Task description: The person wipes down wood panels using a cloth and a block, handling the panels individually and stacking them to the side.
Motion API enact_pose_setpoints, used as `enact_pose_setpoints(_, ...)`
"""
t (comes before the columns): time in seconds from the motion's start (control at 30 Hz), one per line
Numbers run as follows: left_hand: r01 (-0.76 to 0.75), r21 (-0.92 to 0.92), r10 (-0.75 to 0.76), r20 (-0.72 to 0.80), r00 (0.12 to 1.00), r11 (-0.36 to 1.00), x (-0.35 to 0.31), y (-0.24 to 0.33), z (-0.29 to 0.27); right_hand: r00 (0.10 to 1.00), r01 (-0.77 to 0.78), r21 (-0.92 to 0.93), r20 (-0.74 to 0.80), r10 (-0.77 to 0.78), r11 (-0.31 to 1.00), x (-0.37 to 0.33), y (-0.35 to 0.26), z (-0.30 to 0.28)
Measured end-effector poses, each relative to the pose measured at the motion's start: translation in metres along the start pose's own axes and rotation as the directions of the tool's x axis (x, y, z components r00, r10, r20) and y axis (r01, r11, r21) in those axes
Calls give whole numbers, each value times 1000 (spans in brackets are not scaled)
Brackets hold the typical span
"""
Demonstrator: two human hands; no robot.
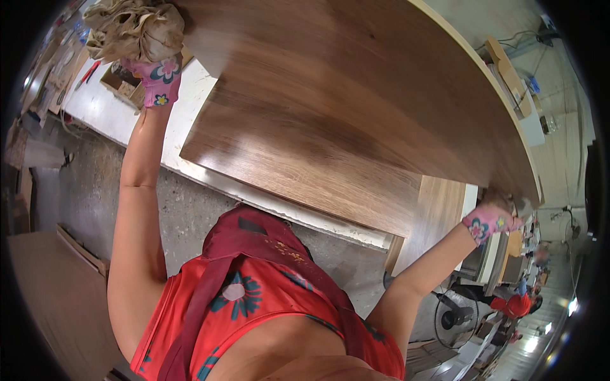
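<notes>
A large wood-grain board [356, 70] with a pale, curved-looking edge is raised and tilted across the upper middle. Beneath it, another wood-grain board [298, 171] lies flat on the white worktable [216, 180]. My left hand [154, 77], in a pink flowered glove, is at the raised board's left end. It is closed on a crumpled beige rag [135, 30], which hides the fingers. My right hand [495, 213], gloved the same way, is closed on the raised board's lower right corner; its fingers are partly hidden.
A small open box [124, 86] and a red-handled tool [89, 73] lie on the table's left part. Brown panels [60, 305] stand at lower left. At right are a black fan [456, 315] and a person in red [513, 306] farther off.
</notes>
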State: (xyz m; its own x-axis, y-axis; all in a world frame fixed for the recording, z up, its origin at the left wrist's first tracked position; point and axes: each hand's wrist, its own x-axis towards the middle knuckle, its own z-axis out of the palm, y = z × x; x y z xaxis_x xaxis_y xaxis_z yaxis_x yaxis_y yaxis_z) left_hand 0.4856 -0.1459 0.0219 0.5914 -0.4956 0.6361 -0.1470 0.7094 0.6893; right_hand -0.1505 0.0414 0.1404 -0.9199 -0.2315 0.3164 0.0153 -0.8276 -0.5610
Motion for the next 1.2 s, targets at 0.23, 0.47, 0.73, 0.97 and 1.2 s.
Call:
enact_pose_setpoints(0.23,113,139,-143,237,961,984,-36,12,-83,819,-145,-143,539,200,979,-28,-25,-57)
enact_pose_setpoints(0.47,174,437,-390,474,789,883,-125,-4,-200,774,-221,-248,543,325,943,-77,9,-104)
enact_pose_setpoints(0.73,-16,728,-517,502,693,686,-129,36,-179,918,187,-610,387,84,770,-100,44,-162)
enact_pose_setpoints(0.97,353,545,-537,222,814,760,-131,83,-150,921,-42,-655,267,284,754,-79,23,-145)
enact_pose_setpoints(1.2,212,427,-231,-8,973,879,-83,74,-241,851,-214,-642,247,463,736,-105,35,-107)
